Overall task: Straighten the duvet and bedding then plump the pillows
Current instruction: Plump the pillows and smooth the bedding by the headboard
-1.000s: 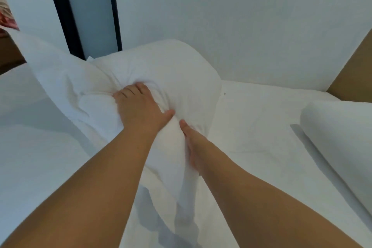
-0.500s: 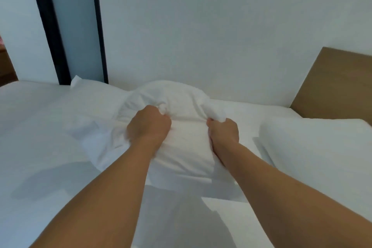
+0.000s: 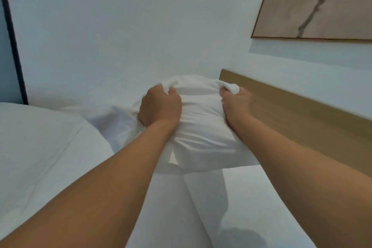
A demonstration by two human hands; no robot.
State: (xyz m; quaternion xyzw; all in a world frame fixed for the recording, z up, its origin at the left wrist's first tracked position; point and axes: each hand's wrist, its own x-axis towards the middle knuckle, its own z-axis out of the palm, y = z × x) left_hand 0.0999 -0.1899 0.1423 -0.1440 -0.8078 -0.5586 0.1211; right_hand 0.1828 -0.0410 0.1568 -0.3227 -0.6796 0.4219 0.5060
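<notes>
A white pillow (image 3: 201, 119) is held up off the bed in the middle of the view, in front of the wall. My left hand (image 3: 161, 106) grips its upper left part, with a bunch of cover between fingers and thumb. My right hand (image 3: 235, 104) grips its upper right corner the same way. A loose flap of the pillow cover (image 3: 118, 125) trails off to the left. White duvet (image 3: 44, 147) lies at the left, and white bedding (image 3: 251, 197) shows below the pillow.
A wooden headboard (image 3: 302, 117) runs along the right, behind the pillow. A framed picture (image 3: 322, 2) hangs on the white wall at the upper right. A dark vertical frame (image 3: 12, 36) stands at the far left.
Both hands have lifted the pillow off the bed and carried it to the right, toward the headboard. The view has swung up and right, bringing the picture in.
</notes>
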